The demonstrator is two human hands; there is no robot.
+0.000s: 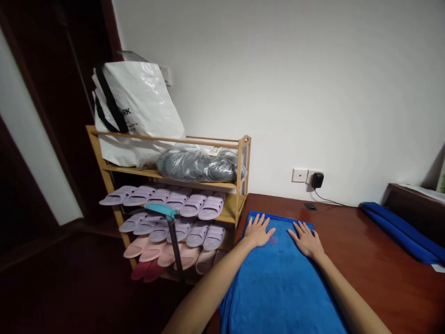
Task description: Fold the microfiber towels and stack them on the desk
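A blue cloth (281,283), folded in layers, lies lengthwise on the reddish-brown table (365,246). My left hand (257,231) rests flat near the cloth's far left corner with its fingers spread. Near the far right corner, my right hand (306,240) is also laid flat on the cloth, fingers apart. Neither hand grips anything. A small purplish spot shows on the cloth beside my left thumb.
Left of the table stands a wooden rack (239,162) with slippers (212,206), a plastic-wrapped grey bundle (198,164) and a white bag (146,102). Another blue cloth (399,232) lies at the right. A black plug (317,180) is in the wall socket.
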